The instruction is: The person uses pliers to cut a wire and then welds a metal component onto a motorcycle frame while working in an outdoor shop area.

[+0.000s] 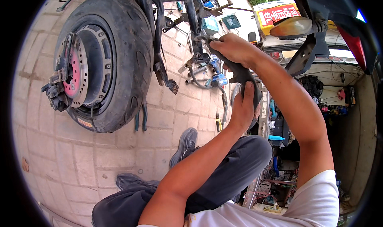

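Both hands grip a long black curved part. My right hand is wrapped over its upper length, near a small metal fitting beside the motorbike frame. My left hand holds its lower end, thumb laid along it; some fingers are hidden behind. To the left is a wheel with a black tyre, a perforated disc and a caliper assembly. Beneath the part, blue power tools, sockets and a hose lie on the paving.
Yellow-handled pliers and dark green-handled pliers lie on the paving. A turn-signal lamp on dark bodywork overhangs the upper right. An open cluttered box with parts and tools stands at right; a red-and-yellow sign is behind.
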A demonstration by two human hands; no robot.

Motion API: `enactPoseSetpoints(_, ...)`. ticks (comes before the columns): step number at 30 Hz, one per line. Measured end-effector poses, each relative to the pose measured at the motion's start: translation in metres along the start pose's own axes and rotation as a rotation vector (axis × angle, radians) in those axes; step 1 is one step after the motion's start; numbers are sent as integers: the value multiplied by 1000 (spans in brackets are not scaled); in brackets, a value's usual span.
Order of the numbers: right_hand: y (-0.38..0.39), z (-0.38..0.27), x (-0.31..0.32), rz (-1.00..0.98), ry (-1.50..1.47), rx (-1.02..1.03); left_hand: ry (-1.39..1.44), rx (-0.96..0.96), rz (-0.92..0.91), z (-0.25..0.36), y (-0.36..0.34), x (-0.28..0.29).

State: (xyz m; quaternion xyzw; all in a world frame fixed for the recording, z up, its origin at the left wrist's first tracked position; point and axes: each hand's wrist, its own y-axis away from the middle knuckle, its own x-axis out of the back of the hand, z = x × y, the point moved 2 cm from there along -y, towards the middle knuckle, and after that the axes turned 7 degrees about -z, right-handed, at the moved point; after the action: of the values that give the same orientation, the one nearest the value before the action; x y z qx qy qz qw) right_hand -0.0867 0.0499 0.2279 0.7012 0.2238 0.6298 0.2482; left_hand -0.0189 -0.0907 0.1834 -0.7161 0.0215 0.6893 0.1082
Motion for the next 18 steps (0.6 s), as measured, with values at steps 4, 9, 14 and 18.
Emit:
enactPoseSetpoints(4, 0, -8, -1, -31, 33, -16, -10, -10, 25, 4, 0, -1)
enactPoseSetpoints(9, 0, -5, -4, -62, -146, -72, 55, 5, 5, 0, 1, 3)
enactPoseSetpoints(14, 2, -6, -9, -24, -138, -57, 54, 16, 24, -1, 2, 5)
enactPoseSetpoints(18, -2, -4, -11, -17, -95, -57, 53, 22, 13, -3, 3, 8)
